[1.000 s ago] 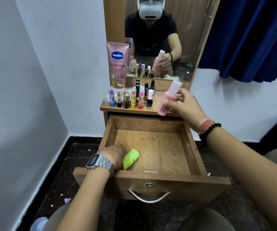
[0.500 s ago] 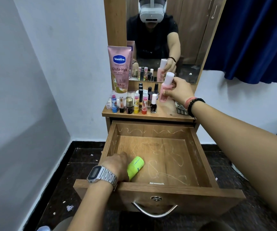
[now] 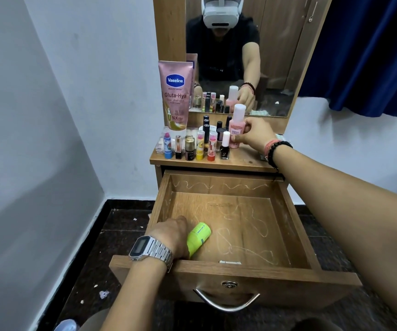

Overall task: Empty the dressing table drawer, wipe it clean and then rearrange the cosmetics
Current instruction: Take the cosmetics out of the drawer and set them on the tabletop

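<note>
From the head camera, the right hand (image 3: 256, 134) reaches over the dressing table top (image 3: 240, 161) with its fingers curled round a pink bottle (image 3: 236, 129) with a white cap; the bottle stands upright with its base at or just above the wood, and which of the two cannot be told. The left hand (image 3: 171, 235) is down inside the open drawer (image 3: 240, 225), fingers bent over the near end of a green tube (image 3: 198, 237) that lies tilted on the drawer floor; the tube's far end sticks out to the right of the knuckles. A metal watch (image 3: 150, 250) on that wrist sits at the drawer's front edge.

Just left of the right hand, close against the pink bottle, stands a crowd of small cosmetics (image 3: 199, 144): lipsticks, nail polish bottles and little tubes in rows. Further left of them a tall pink Vaseline tube (image 3: 175, 95) stands cap down. Beyond the right hand the mirror (image 3: 240, 56) repeats the bottle and the fingers. Below the right forearm the drawer floor right of the left hand shows pale squiggly marks on the wood. A curved metal handle (image 3: 226, 303) hangs on the drawer front, nearer than the left wrist. A blue curtain (image 3: 371, 56) hangs far right of the right arm
</note>
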A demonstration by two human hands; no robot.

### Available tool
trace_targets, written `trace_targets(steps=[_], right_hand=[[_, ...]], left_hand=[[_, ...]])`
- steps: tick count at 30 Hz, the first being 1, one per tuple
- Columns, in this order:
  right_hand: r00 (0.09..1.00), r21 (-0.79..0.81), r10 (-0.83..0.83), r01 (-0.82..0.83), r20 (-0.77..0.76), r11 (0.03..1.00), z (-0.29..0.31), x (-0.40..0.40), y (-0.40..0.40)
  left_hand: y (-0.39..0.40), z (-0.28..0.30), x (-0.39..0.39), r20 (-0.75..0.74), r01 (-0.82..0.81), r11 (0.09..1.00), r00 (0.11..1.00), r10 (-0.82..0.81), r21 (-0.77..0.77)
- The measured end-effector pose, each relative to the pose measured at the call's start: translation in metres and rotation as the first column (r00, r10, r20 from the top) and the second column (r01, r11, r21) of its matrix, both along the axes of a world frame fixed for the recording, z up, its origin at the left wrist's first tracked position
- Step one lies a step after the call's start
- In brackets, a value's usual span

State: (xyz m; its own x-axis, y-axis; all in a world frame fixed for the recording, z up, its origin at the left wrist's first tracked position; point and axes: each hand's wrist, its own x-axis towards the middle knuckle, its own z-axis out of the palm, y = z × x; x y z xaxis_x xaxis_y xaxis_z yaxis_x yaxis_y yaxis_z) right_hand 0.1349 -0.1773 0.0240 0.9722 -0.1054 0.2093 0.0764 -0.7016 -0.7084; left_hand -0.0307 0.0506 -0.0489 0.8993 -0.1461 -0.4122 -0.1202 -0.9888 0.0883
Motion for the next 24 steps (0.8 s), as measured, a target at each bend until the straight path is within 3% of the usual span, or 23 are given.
trace_targets(steps=[5, 11, 15, 17, 20, 24], right_hand=[[1.000, 0.018, 0.019, -0.018, -0.019, 1.000, 0.006, -0.005, -0.008], [0.948, 0.235, -0.125, 0.056, 0.292, 0.970, 0.011, -0.057, -0.019], [0.916, 0.101, -0.001, -0.043, 0.400, 0.994, 0.000, -0.110, -0.015], [0.933, -0.034, 0.160, -0.158, 0.322, 0.987, -0.012, -0.132, -0.006], [0.922, -0.207, 0.382, -0.362, 0.061, 0.909, -0.033, -0.152, 0.004], [0.890, -0.269, 0.439, -0.456, -0.126, 0.848, -0.049, -0.160, 0.013]], left_hand=[[0.000, -0.004, 0.001, 0.001, 0.006, 1.000, 1.000, -0.006, -0.008], [-0.001, -0.003, 0.002, 0.035, -0.013, 0.999, 0.999, 0.014, -0.037], [0.001, 0.000, 0.004, 0.098, -0.074, 0.970, 0.990, 0.099, -0.233], [0.001, 0.003, 0.006, 0.134, -0.108, 0.933, 0.978, 0.163, -0.343], [-0.001, 0.002, 0.008, 0.164, -0.147, 0.840, 0.949, 0.268, -0.522], [-0.003, 0.004, 0.006, 0.035, -0.180, 0.550, 0.934, 0.356, -0.816]])
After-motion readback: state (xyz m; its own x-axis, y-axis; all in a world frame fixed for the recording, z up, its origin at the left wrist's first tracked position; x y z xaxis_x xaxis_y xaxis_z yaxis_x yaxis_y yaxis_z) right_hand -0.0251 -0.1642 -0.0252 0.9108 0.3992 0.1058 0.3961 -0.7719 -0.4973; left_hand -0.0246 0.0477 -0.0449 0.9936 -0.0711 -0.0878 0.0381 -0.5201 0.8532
